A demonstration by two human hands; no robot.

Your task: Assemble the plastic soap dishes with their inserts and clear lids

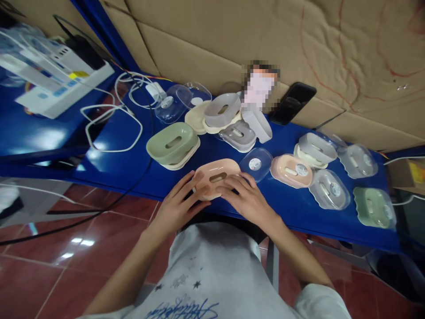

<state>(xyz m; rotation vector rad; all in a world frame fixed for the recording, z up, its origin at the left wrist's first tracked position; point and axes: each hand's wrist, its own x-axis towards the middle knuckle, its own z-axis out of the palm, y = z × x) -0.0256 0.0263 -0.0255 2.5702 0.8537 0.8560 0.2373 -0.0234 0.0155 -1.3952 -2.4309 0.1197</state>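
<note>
At the table's front edge, a pink soap dish (pixel 221 167) with an oval slot in its middle sits between my hands. My left hand (pixel 183 198) grips its left side, fingers over the rim. From the right, my right hand (pixel 245 195) holds the other side, fingertips reaching inside near the slot. A cream part shows beneath the pink one. Just behind my right hand lies a clear lid (pixel 259 161) with a round sticker. A green soap dish (pixel 172 144) rests on a cream base to the left of the pink one.
Grey soap dishes (pixel 222 108) and cream parts are piled at the back. Several lidded soap boxes, one of them pink (pixel 292 170), stand to the right. A black phone (pixel 294 104) leans on the cardboard (pixel 212 40). White cable (pixel 114 150) and a power strip (pixel 49 104) lie left.
</note>
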